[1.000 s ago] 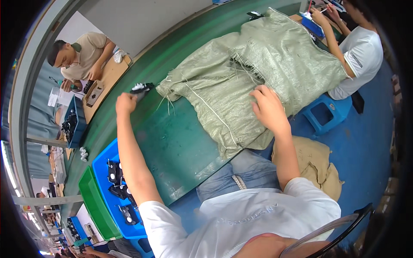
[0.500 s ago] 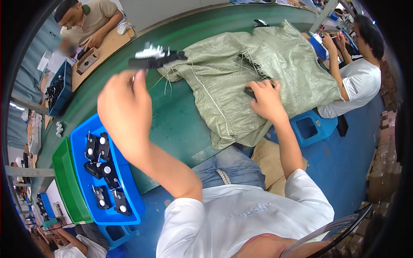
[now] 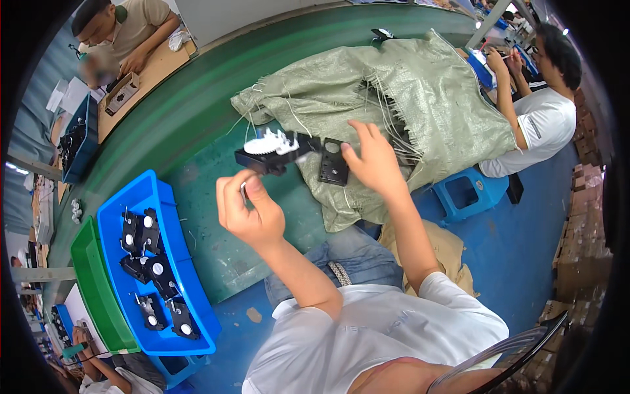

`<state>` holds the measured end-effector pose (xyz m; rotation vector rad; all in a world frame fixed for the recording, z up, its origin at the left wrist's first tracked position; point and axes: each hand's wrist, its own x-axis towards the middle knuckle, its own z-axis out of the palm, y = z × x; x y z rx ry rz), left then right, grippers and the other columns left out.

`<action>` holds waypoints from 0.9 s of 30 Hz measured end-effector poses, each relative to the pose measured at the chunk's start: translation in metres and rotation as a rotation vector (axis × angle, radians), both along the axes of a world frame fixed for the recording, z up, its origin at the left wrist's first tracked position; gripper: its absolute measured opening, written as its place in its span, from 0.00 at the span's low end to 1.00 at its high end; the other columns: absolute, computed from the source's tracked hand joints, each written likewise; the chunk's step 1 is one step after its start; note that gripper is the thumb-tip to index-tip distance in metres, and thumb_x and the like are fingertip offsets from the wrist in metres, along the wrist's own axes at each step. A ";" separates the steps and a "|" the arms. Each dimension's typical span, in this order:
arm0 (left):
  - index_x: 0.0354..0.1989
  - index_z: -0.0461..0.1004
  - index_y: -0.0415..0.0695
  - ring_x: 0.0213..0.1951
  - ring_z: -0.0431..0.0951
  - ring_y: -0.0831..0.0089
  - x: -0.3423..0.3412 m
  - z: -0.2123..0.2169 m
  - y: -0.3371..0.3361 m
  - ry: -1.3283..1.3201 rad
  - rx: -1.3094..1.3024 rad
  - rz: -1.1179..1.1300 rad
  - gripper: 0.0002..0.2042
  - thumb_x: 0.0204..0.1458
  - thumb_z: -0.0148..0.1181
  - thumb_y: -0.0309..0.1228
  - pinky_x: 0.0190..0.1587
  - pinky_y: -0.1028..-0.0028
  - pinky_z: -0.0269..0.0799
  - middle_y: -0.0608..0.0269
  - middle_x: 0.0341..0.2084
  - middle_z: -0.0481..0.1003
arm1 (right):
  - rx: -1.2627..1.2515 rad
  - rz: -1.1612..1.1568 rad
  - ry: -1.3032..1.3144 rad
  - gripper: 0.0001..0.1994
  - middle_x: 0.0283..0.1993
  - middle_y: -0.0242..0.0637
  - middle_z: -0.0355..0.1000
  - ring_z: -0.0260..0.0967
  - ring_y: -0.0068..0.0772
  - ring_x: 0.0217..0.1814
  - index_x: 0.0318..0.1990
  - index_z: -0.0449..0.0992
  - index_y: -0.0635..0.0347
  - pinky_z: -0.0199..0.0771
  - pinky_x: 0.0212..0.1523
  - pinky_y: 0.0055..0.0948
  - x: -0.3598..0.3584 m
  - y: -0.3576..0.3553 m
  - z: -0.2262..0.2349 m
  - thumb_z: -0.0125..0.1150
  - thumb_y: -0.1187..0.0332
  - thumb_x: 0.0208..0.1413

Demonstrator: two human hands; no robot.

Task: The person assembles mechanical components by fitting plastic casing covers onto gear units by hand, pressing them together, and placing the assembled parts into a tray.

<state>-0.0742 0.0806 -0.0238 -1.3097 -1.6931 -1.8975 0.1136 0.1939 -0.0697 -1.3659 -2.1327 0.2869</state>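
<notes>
My left hand is closed at the near side of a black plastic mechanism with white gears. A thin metal rod shows between its fingers and seems to join the mechanism. Just to the right, my right hand grips a flat black plastic plate with a round hole by its edge, thumb and fingers on its right side. The two black parts are close together; whether they touch I cannot tell. Beneath them lies a pale green woven sack, torn open, with dark pieces inside.
To my left, a blue bin holds several black mechanisms with white discs. A green tray adjoins it. The green bench runs under the sack. A blue stool stands at right; co-workers sit across the bench and at right.
My left hand has come down and right with the mechanism. My right hand has moved up and left, away from the sack's opening, bringing the black plate beside the mechanism.
</notes>
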 end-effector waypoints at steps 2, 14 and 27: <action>0.31 0.74 0.39 0.24 0.62 0.74 0.000 -0.008 0.003 -0.029 0.028 -0.020 0.06 0.58 0.55 0.28 0.27 0.77 0.58 0.64 0.24 0.69 | -0.133 -0.083 -0.140 0.30 0.48 0.51 0.68 0.73 0.53 0.44 0.60 0.67 0.60 0.75 0.46 0.43 -0.022 -0.015 0.019 0.60 0.53 0.52; 0.26 0.70 0.42 0.25 0.60 0.75 -0.013 -0.028 0.001 -0.308 0.188 -0.136 0.12 0.59 0.53 0.34 0.28 0.77 0.56 0.64 0.23 0.67 | -0.198 0.114 -0.131 0.26 0.62 0.41 0.63 0.73 0.49 0.46 0.58 0.69 0.51 0.74 0.46 0.43 -0.006 0.006 0.012 0.61 0.58 0.49; 0.23 0.64 0.44 0.26 0.58 0.76 -0.003 -0.028 0.006 -0.389 0.314 -0.222 0.14 0.63 0.46 0.33 0.31 0.77 0.56 0.66 0.22 0.64 | -0.127 0.901 0.070 0.23 0.50 0.38 0.74 0.72 0.38 0.43 0.58 0.68 0.55 0.71 0.45 0.31 -0.001 0.047 0.031 0.53 0.59 0.55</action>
